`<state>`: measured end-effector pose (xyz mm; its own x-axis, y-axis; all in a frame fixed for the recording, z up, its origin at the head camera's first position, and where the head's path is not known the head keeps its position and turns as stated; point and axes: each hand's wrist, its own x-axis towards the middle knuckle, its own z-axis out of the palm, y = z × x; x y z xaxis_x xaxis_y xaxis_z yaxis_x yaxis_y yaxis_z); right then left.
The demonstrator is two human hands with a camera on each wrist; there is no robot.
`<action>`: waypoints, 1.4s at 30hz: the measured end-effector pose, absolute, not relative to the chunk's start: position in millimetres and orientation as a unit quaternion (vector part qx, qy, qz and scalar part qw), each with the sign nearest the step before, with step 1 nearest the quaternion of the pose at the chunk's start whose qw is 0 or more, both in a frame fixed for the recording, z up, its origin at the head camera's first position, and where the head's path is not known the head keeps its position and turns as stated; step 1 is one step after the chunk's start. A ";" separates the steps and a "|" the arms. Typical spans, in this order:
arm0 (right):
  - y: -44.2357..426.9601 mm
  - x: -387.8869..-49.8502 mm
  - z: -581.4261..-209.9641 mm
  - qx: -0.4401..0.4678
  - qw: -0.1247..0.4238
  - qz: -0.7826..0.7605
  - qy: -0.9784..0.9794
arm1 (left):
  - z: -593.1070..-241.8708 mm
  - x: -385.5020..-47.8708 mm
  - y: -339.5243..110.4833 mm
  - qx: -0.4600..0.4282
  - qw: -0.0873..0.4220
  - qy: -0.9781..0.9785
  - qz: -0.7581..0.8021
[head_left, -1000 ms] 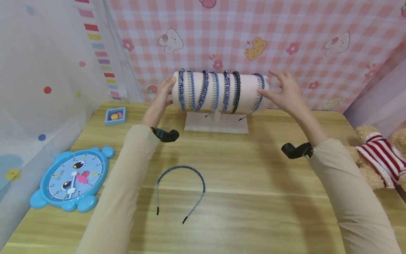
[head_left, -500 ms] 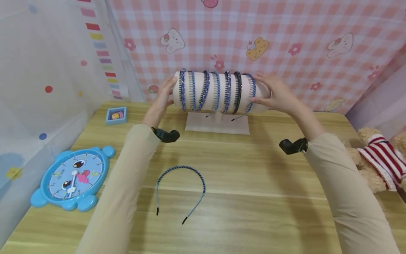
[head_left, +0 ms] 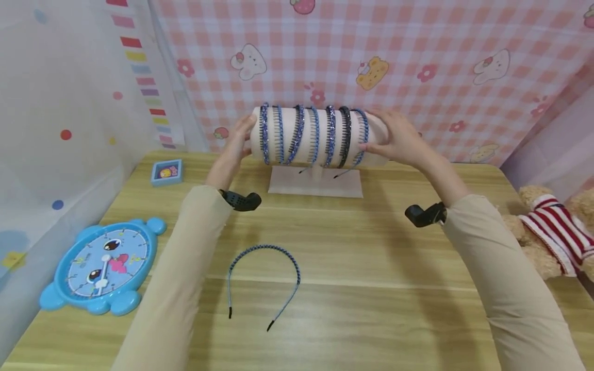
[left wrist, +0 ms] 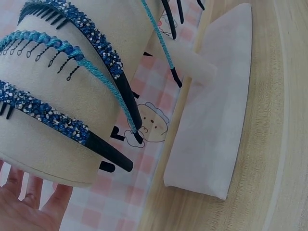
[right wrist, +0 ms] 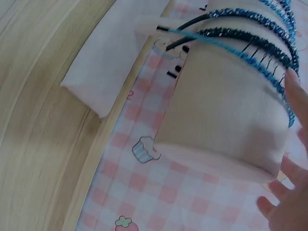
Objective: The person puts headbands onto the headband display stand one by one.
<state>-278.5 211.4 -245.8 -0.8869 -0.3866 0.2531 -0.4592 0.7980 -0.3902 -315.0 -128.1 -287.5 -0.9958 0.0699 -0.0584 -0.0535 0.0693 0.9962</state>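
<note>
Several headbands circle a pale, padded roll-shaped headband stand (head_left: 303, 139); some glitter blue, one is black. My left hand (head_left: 234, 142) rests against the left end of the roll; in the left wrist view its extended fingers (left wrist: 57, 202) touch the end. At the right, my right hand (head_left: 402, 139) spans the roll, thumb and a finger touching the rightmost blue braided headband (head_left: 364, 129). That headband sits close to the black headband (head_left: 346, 136), its black tip hanging in front. Another blue braided headband (head_left: 265, 247) lies flat on the table, in front of the stand.
A blue toy clock (head_left: 104, 268) and a small blue framed picture (head_left: 167, 172) lie on the left of the wooden table (head_left: 352, 314). A teddy bear (head_left: 557, 232) in a striped top sits at the right edge. A pink checked cloth (head_left: 417, 51) hangs behind.
My right hand has moved left, sliding the rightmost headband along the roll toward the black one. My left hand stays at the roll's left end. The headband on the table has not moved.
</note>
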 end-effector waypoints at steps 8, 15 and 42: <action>166.8 -258.0 -250.5 0.328 0.219 0.268 -0.879 | -288.6 -316.4 -128.7 0.004 0.049 0.731 0.681; 106.4 -231.1 -290.9 0.440 0.034 0.238 -0.865 | -287.1 -317.3 -128.5 0.000 0.047 0.732 0.680; 187.2 -220.7 -325.1 0.244 -0.250 0.286 -0.892 | -286.5 -314.4 -129.1 -0.002 0.044 0.724 0.689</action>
<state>-220.7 187.2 -325.1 -0.7558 -0.5789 -0.3060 -0.2925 0.7166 -0.6332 -314.4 -129.1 -286.5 -0.9961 0.0578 -0.0661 -0.0632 0.0511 0.9967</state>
